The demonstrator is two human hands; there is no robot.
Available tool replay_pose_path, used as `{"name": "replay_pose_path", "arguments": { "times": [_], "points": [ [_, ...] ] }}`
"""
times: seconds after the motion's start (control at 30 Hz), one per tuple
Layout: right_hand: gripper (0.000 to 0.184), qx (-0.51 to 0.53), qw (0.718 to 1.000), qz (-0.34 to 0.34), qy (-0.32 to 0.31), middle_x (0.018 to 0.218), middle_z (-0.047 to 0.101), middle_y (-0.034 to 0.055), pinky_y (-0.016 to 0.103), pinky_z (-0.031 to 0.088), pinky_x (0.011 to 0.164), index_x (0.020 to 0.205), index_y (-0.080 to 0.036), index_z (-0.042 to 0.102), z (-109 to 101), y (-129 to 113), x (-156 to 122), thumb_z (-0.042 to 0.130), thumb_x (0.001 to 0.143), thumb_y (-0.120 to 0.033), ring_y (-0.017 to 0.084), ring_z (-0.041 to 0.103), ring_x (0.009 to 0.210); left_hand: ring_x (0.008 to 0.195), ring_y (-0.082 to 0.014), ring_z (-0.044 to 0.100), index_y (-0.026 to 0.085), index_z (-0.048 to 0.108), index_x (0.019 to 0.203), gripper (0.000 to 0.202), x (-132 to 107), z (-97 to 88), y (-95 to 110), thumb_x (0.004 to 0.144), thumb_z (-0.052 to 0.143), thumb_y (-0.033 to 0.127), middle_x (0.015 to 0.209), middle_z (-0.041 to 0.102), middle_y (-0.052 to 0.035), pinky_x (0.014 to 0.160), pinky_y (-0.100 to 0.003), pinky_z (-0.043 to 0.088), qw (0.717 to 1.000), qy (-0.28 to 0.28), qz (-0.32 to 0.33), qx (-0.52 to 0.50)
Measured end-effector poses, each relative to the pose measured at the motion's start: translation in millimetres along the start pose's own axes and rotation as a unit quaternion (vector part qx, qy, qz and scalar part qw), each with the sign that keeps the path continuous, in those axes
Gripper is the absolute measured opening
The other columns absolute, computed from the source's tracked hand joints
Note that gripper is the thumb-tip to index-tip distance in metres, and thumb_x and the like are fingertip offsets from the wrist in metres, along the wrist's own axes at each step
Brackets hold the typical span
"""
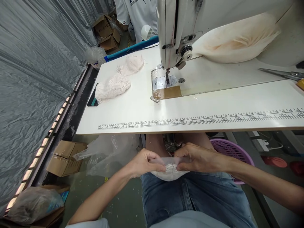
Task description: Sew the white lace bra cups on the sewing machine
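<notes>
Over my lap, my left hand (151, 163) pinches one side of a white lace-trimmed fabric cup (169, 174) between thumb and fingers. On its opposite side, my right hand (190, 158) grips the edge in the same way. A sheer strip runs along the top of the piece, and a dotted lace patch shows between my thumbs. Both hands are below the front edge of the white sewing table (133, 110). The sewing machine (167, 38) stands beyond them, with its needle and presser foot over the metal plate.
Two pale lace pieces (114, 87) lie on the table's left part. Scissors (282, 73) and a cream cloth bundle (237, 41) are at the right. A purple basket (230, 148) stands below, with cardboard boxes (65, 158) at left. Another person (140, 15) is behind the table.
</notes>
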State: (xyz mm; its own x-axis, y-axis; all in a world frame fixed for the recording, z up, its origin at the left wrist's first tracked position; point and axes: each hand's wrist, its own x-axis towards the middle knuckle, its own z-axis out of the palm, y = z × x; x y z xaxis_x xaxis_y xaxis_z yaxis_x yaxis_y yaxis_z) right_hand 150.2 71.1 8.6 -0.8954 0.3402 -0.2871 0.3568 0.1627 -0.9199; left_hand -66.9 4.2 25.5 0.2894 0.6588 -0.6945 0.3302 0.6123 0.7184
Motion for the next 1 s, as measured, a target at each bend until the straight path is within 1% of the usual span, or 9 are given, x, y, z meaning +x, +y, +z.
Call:
{"name": "replay_pose_path", "arguments": {
  "times": [0.1,0.2,0.3,0.4,0.53,0.63,0.73,0.87,1.0],
  "points": [
    [0.017,-0.023,1.000,-0.013,-0.006,0.055,0.040,-0.0048,0.021,0.024,0.047,0.066,-0.016,0.061,0,-5,5,0.057,0.078,-0.028,0.008,0.037,0.051,0.051,-0.0049,0.036,0.012,0.071,0.077,0.034,2,-1.3,10,0.058,0.079,0.040,0.055,0.050,0.0046,0.047,-0.018,0.026,0.996,-0.053,0.032,0.065],
    [0.020,-0.015,1.000,-0.016,-0.022,0.054,0.038,-0.0054,0.021,0.023,0.046,0.066,-0.015,0.061,-6,-6,4,0.058,0.078,-0.031,0.008,0.035,0.050,0.047,-0.0039,0.029,0.011,0.069,0.067,0.030,9,0.4,16,0.062,0.077,0.039,0.048,0.041,0.0065,0.043,-0.019,0.020,0.992,-0.056,0.050,0.101],
    [0.024,0.055,0.996,-0.002,-0.063,0.063,0.052,-0.0023,0.022,0.030,0.049,0.077,-0.013,0.065,-15,1,-5,0.063,0.076,-0.038,0.010,0.045,0.056,0.052,-0.0069,0.046,0.011,0.073,0.074,0.027,13,2.0,14,0.063,0.076,0.035,0.056,0.057,0.0016,0.049,-0.018,0.033,0.996,-0.074,0.034,0.048],
    [0.033,0.198,0.976,0.011,-0.086,0.081,0.062,0.0027,0.026,0.044,0.063,0.089,-0.013,0.065,-16,15,-19,0.072,0.070,-0.039,0.017,0.057,0.073,0.061,-0.0113,0.057,0.012,0.074,0.078,0.029,11,0.4,7,0.060,0.079,0.034,0.067,0.067,-0.0034,0.059,-0.021,0.043,0.998,-0.068,0.006,-0.011],
    [0.041,0.313,0.950,-0.002,-0.012,0.087,0.061,0.0019,0.030,0.046,0.074,0.098,-0.016,0.060,0,34,-27,0.076,0.066,-0.035,0.018,0.058,0.084,0.059,-0.0110,0.059,0.012,0.073,0.072,0.030,7,-3.5,-4,0.054,0.082,0.034,0.066,0.068,-0.0041,0.059,-0.021,0.044,0.997,-0.008,-0.023,-0.070],
    [0.044,0.322,0.946,0.001,0.041,0.081,0.059,-0.0005,0.026,0.044,0.068,0.103,-0.017,0.058,16,42,-24,0.074,0.069,-0.038,0.014,0.055,0.075,0.054,-0.0090,0.056,0.011,0.072,0.069,0.033,5,-4.1,-8,0.052,0.084,0.035,0.060,0.066,-0.0025,0.056,-0.020,0.043,0.995,0.024,-0.031,-0.087],
    [0.041,0.291,0.952,0.017,0.089,0.070,0.054,-0.0026,0.023,0.039,0.058,0.099,-0.016,0.062,24,46,-19,0.071,0.072,-0.044,0.011,0.049,0.064,0.051,-0.0079,0.053,0.011,0.071,0.069,0.034,3,-2.5,-7,0.051,0.084,0.037,0.055,0.063,-0.0004,0.053,-0.020,0.040,0.995,0.030,-0.030,-0.092],
    [0.040,0.289,0.953,0.023,0.084,0.063,0.053,-0.0025,0.022,0.035,0.054,0.088,-0.013,0.067,26,47,-18,0.068,0.072,-0.050,0.010,0.046,0.059,0.051,-0.0076,0.051,0.011,0.071,0.067,0.032,-1,-0.2,-5,0.053,0.083,0.037,0.055,0.062,-0.0003,0.052,-0.019,0.038,0.997,0.029,-0.022,-0.062],
    [0.040,0.314,0.947,0.009,0.061,0.067,0.059,0.0003,0.024,0.038,0.059,0.088,-0.012,0.069,26,43,-22,0.067,0.073,-0.049,0.012,0.050,0.063,0.052,-0.0081,0.050,0.011,0.071,0.067,0.031,-5,0.1,-4,0.054,0.082,0.037,0.056,0.061,-0.0013,0.051,-0.019,0.036,0.999,0.031,-0.015,-0.011]
  ]
}}
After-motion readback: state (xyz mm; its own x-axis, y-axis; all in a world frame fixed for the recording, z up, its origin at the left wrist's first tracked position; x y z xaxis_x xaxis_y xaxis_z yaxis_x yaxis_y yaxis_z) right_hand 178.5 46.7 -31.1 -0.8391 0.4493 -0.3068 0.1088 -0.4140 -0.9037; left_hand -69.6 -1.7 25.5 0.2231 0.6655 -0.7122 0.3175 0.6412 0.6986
